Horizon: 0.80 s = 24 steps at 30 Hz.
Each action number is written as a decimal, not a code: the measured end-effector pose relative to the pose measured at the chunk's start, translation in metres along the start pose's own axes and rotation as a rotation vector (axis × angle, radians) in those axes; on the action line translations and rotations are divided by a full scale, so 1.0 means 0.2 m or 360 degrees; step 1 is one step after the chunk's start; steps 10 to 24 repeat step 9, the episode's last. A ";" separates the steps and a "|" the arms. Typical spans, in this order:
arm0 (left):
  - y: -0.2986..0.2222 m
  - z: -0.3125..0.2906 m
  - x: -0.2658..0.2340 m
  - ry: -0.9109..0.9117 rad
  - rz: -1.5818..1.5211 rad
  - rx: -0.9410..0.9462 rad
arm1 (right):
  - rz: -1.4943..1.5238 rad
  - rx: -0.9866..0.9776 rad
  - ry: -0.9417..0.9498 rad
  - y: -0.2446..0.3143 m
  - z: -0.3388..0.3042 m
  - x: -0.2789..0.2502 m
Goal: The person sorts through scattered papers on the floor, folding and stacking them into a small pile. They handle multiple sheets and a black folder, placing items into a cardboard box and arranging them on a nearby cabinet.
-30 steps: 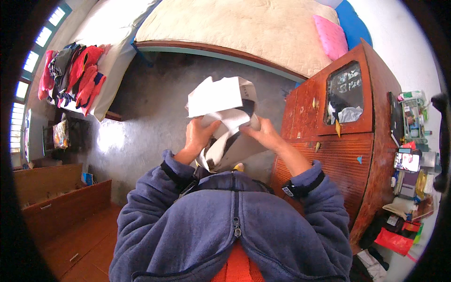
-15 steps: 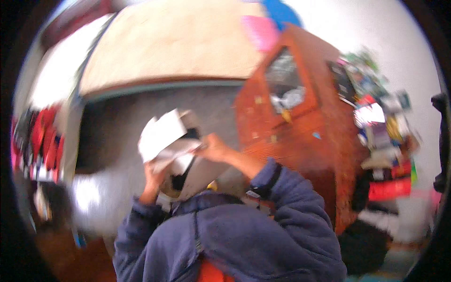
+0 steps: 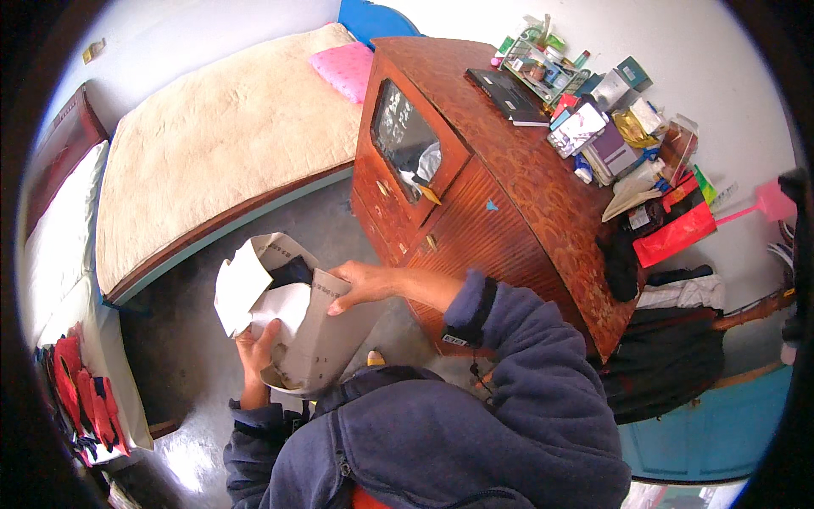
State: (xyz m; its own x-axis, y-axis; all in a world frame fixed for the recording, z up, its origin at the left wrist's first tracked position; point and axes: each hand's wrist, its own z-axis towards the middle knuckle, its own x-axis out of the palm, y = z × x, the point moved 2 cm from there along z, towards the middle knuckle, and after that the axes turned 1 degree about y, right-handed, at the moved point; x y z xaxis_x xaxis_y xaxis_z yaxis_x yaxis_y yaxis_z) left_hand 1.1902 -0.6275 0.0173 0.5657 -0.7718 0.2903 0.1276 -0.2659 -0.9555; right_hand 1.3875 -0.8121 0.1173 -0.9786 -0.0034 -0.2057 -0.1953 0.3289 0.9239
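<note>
In front of my chest I hold a cardboard box (image 3: pixel 339 335), white on one face and greyish brown on the others, with its top flaps spread. My left hand (image 3: pixel 257 349) is closed on its near left edge, thumb over the rim beside a white flap. On the far right, my right hand (image 3: pixel 363 287) clamps the box's wall between thumb and fingers. A black object (image 3: pixel 292 271) lies inside, partly hidden; its kind cannot be made out. White card or paper (image 3: pixel 284 307) sits next to it, in the opening.
To my right stands a brown wooden cabinet (image 3: pixel 509 237) with a glass-fronted door; on its top lie a black flat case (image 3: pixel 509 96), a wire basket (image 3: pixel 547 72) and packets. A bed (image 3: pixel 229 127) is ahead. Red clothes (image 3: pixel 85 390) hang over another bed's edge at left.
The whole view has swung, so the cabinet and bed sit further left and the picture is sharper. Both hands still grip the box, whose opening now shows more of its inside.
</note>
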 end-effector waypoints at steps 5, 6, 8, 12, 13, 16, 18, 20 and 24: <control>-0.01 -0.01 -0.02 -0.0089 0.0167 -0.0009 | 0.0716 0.0032 0.0028 -0.11 0.04 0.03; 0.00 -0.01 -0.02 -0.0122 0.0209 0.0007 | 0.0813 0.0013 0.0085 -0.13 0.07 0.03; 0.01 -0.02 -0.03 -0.0164 0.0279 0.0072 | 0.1023 0.0064 0.0184 -0.17 0.12 0.02; 0.03 -0.01 -0.02 -0.0187 0.0294 0.0037 | 0.0816 0.0104 0.0143 -0.19 0.15 0.02; 0.03 -0.01 -0.02 -0.0187 0.0294 0.0037 | 0.0816 0.0104 0.0143 -0.19 0.15 0.02; 0.03 -0.01 -0.02 -0.0187 0.0294 0.0037 | 0.0816 0.0104 0.0143 -0.19 0.15 0.02; 0.03 -0.01 -0.02 -0.0187 0.0294 0.0037 | 0.0816 0.0104 0.0143 -0.19 0.15 0.02; 0.03 -0.01 -0.02 -0.0187 0.0294 0.0037 | 0.0816 0.0104 0.0143 -0.19 0.15 0.02; 0.03 -0.01 -0.02 -0.0187 0.0294 0.0037 | 0.0816 0.0104 0.0143 -0.19 0.15 0.02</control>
